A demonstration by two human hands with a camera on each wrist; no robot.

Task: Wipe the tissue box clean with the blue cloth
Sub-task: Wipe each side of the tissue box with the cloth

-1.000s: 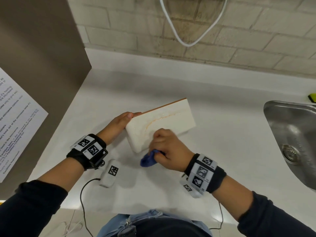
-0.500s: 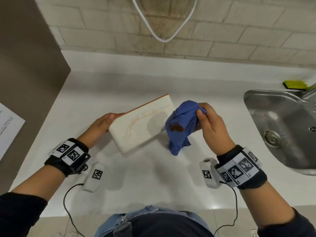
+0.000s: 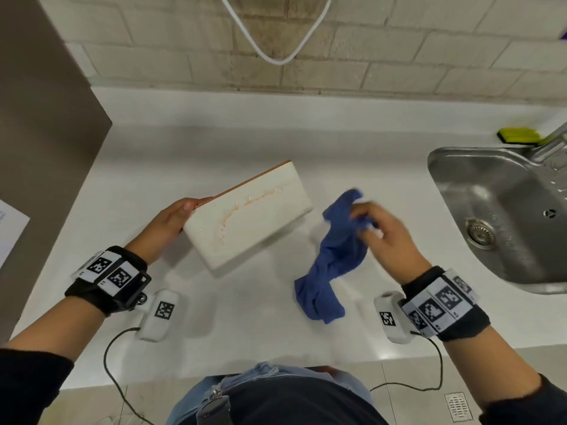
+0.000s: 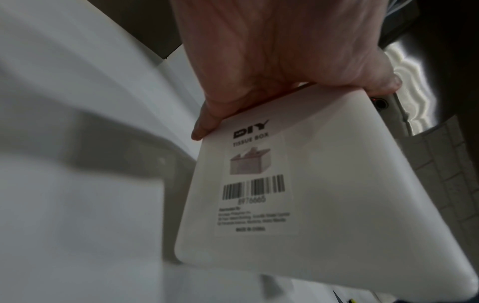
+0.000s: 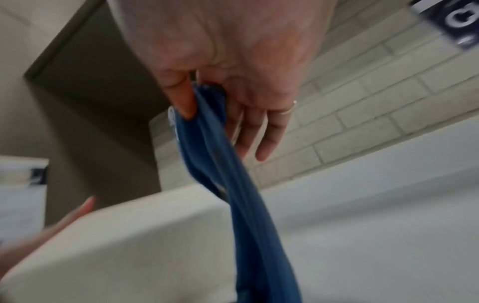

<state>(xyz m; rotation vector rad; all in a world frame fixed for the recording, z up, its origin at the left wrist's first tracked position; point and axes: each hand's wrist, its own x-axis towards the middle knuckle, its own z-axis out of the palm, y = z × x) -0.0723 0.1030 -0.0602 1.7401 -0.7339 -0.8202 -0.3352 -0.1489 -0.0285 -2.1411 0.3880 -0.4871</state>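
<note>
Mid-wipe pause: white rectangular plastic tissue box (image 3: 248, 214), orange-streaked, gripped tilted by left hand (image 3: 167, 223); crumpled blue cloth (image 3: 336, 256) pinched, dangling from right hand (image 3: 388, 237); next, probably regather cloth, rub streak.

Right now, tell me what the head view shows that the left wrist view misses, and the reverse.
Head view only: an orange streak on the box face, the right hand pinching the cloth beside it, and the sink. Left wrist view only: the barcode label on another face, reading DIY TISSUE BOX. Both: the left hand gripping the box's end above the counter.
</note>
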